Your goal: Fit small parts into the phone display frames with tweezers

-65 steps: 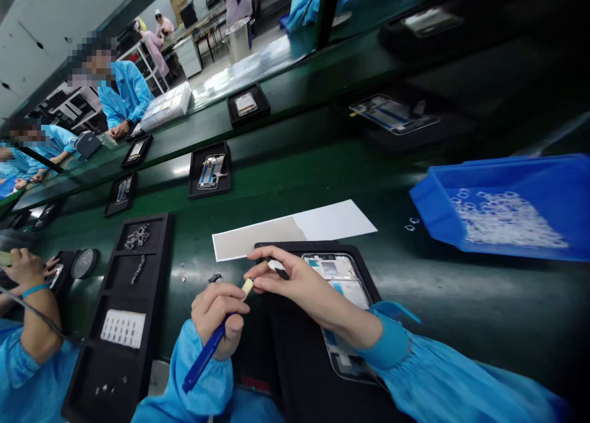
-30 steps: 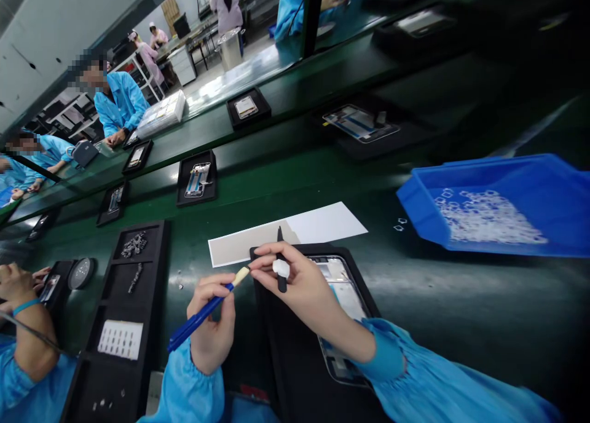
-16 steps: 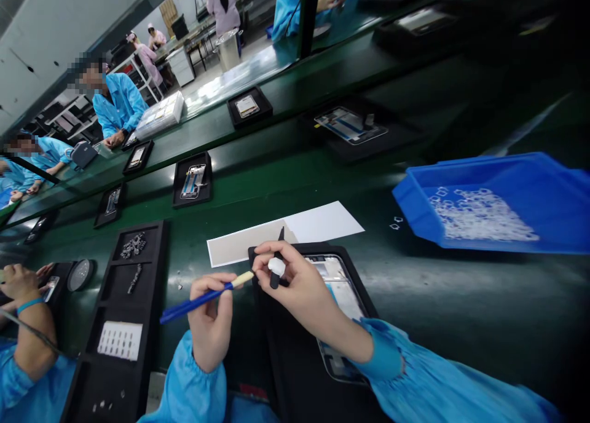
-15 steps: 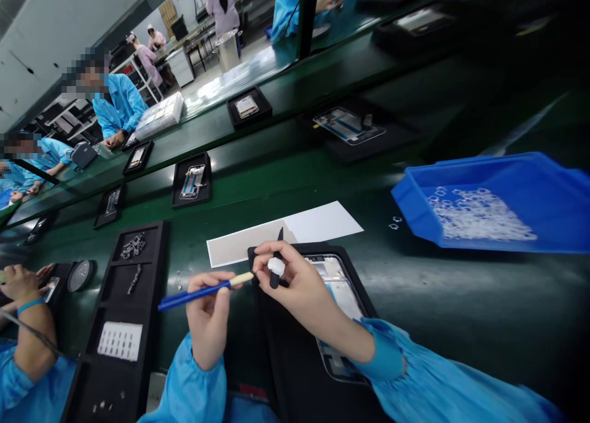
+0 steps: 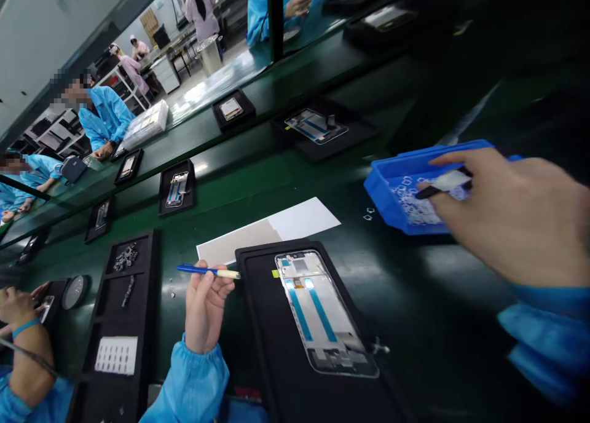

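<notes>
My left hand (image 5: pixel 204 309) pinches a slim blue pen-like tool (image 5: pixel 196 269) with a cream-coloured end pointing right. At the right, my right hand (image 5: pixel 520 217) is over the blue bin (image 5: pixel 382 192), its fingers closed on a black tool with a white middle (image 5: pixel 449 181). The bin holds many small white ring-like pieces (image 5: pixel 417 211), partly hidden by the hand. Between my hands, a phone frame (image 5: pixel 329 315) with two blue strips and a yellow tab lies in a black tray (image 5: pixel 265 324).
A white and beige card (image 5: pixel 306 220) lies behind the tray. Two loose rings (image 5: pixel 367 214) sit beside the bin. At left stands a black compartment tray (image 5: pixel 145 312) with small parts. Further trays with phone frames (image 5: pixel 176 189) line the bench; co-workers sit at left and opposite.
My right hand has moved from beside the left hand over the phone frame to the blue bin, carrying its tool. The phone frame is now uncovered. The left hand keeps its pen-like tool, now held more level.
</notes>
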Demonstrator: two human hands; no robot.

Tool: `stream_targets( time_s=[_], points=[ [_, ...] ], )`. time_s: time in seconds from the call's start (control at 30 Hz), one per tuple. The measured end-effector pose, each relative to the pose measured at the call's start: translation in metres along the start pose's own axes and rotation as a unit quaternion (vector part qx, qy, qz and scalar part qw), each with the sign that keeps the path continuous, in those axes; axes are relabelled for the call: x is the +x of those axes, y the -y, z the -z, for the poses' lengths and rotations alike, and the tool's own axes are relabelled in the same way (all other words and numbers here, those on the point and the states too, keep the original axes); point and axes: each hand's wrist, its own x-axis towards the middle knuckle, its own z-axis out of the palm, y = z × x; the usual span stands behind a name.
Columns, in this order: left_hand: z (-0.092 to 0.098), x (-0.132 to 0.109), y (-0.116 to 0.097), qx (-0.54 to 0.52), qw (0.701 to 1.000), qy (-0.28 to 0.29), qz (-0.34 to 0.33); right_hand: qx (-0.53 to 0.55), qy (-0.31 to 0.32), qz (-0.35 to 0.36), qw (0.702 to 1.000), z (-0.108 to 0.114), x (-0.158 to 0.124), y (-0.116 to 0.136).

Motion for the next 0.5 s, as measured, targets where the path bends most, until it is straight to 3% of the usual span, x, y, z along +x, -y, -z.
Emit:
stream_targets(
  time_s=[0.1, 0.2, 0.27, 0.37, 0.5],
  points=[
    [-0.003, 0.001, 0.004, 0.076, 0.997, 0.012, -0.033, 0.034, -0.005, 0.089, 0.995, -0.004, -0.013, -0.006],
    [-0.009, -0.002, 0.010, 0.201, 0.974, 0.038, -0.100, 0.177, 0.043, 0.192, 0.964, -0.015, -0.042, 0.021],
    [-0.013, -0.005, 0.015, 0.281, 0.947, 0.064, -0.143, 0.201, 0.086, 0.248, 0.944, -0.024, -0.057, 0.042],
    [-0.017, -0.008, 0.021, 0.365, 0.903, 0.115, -0.195, 0.186, 0.093, 0.271, 0.940, -0.036, -0.067, 0.056],
    [-0.021, -0.006, 0.027, 0.445, 0.837, 0.179, -0.263, 0.196, 0.089, 0.258, 0.942, -0.042, -0.070, 0.054]
  ],
)
